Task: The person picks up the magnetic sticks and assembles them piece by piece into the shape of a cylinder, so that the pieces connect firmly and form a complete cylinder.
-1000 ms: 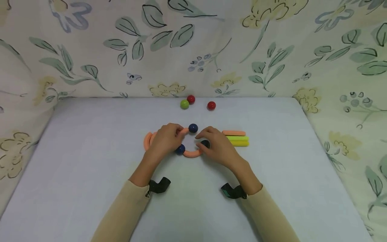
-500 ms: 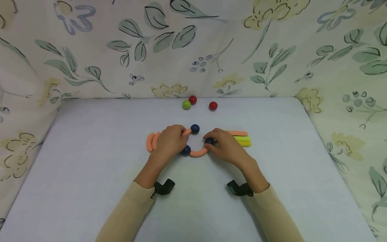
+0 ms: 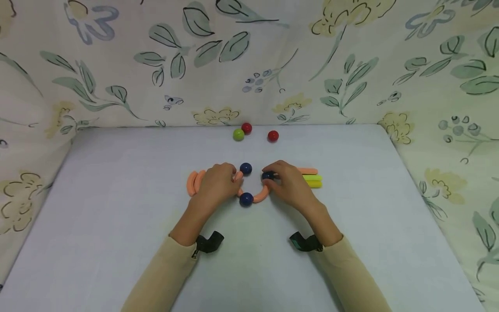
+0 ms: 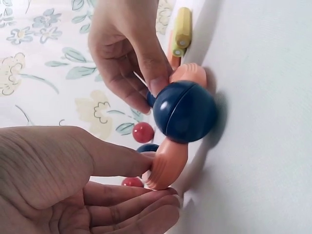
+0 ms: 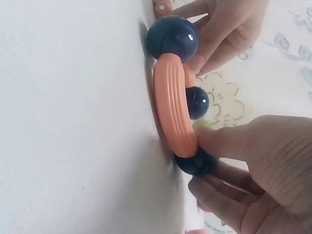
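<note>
A ring-like chain of dark blue balls and curved orange rods lies between the hands. My left hand (image 3: 218, 184) pinches a curved orange rod (image 4: 168, 163) between thumb and fingers. One end of that rod meets the front blue ball (image 3: 246, 199); its other end is beside the back blue ball (image 3: 246, 168), and I cannot tell whether they touch. My right hand (image 3: 288, 184) grips the right blue ball (image 3: 268, 175) with thumb and fingertips. A second curved orange rod (image 5: 173, 107) joins this ball to the front one.
Behind the chain sit a green ball (image 3: 238, 134) and two red balls, one red ball (image 3: 273, 136) further right. Spare curved orange rods (image 3: 191, 183) lie left of my left hand. Straight rods, one orange (image 3: 308, 171) and some yellow-green (image 3: 315, 184), lie partly behind my right hand.
The front ball has shifted right and toward me. The right ball has swung away from me, with my right hand, whose fingers have closed on it. My left hand keeps its rod.
</note>
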The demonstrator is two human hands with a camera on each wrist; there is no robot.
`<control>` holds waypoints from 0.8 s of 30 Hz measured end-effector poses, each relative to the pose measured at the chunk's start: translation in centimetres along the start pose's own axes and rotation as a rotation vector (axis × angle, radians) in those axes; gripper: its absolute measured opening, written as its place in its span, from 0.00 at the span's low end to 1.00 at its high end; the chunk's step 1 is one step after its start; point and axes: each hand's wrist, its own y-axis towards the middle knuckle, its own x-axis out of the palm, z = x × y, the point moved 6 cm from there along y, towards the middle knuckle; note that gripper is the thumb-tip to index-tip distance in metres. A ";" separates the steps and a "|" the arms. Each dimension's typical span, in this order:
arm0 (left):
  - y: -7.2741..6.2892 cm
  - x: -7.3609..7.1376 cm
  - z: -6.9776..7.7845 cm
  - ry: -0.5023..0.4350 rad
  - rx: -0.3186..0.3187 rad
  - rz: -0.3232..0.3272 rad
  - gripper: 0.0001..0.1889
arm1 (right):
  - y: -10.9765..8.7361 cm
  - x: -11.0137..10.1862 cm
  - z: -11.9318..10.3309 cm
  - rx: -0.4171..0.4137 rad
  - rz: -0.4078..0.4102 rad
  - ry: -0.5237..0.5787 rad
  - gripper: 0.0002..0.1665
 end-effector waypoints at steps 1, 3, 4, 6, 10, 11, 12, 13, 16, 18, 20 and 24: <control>0.0 0.0 0.0 0.007 -0.004 -0.005 0.19 | 0.0 0.0 0.1 -0.001 0.006 -0.001 0.19; -0.1 0.1 0.1 0.015 -0.006 -0.008 0.21 | 0.0 0.1 0.2 -0.007 0.017 0.000 0.18; -0.1 0.1 0.1 0.015 -0.007 -0.010 0.22 | 0.0 0.1 0.2 -0.010 0.022 0.005 0.18; -0.2 0.0 0.2 0.017 -0.008 -0.011 0.23 | 0.1 0.1 0.3 -0.017 0.031 0.012 0.18; -0.3 -0.2 0.4 0.034 -0.010 -0.022 0.24 | 0.2 0.1 0.4 -0.012 0.045 0.017 0.18; -0.4 -0.3 0.4 0.039 -0.012 -0.022 0.24 | 0.2 0.1 0.4 -0.008 0.046 0.018 0.18; -0.5 -0.4 0.4 0.043 -0.012 -0.021 0.24 | 0.2 0.1 0.4 -0.005 0.045 0.019 0.18; -0.5 -0.4 0.4 0.044 -0.014 -0.014 0.24 | 0.2 0.1 0.4 -0.004 0.044 0.021 0.18; -0.6 -0.8 0.4 0.039 -0.006 0.045 0.23 | 0.3 0.1 0.4 -0.005 0.034 0.025 0.18; -0.4 -0.9 0.5 0.022 0.028 0.095 0.22 | 0.3 0.1 0.3 -0.009 0.030 0.021 0.18; 0.0 -0.8 0.8 -0.002 0.091 0.120 0.22 | 0.3 0.0 0.3 -0.009 0.027 0.018 0.18; 0.6 0.1 1.2 -0.031 0.219 0.071 0.22 | 0.3 0.0 0.5 0.011 0.020 0.024 0.19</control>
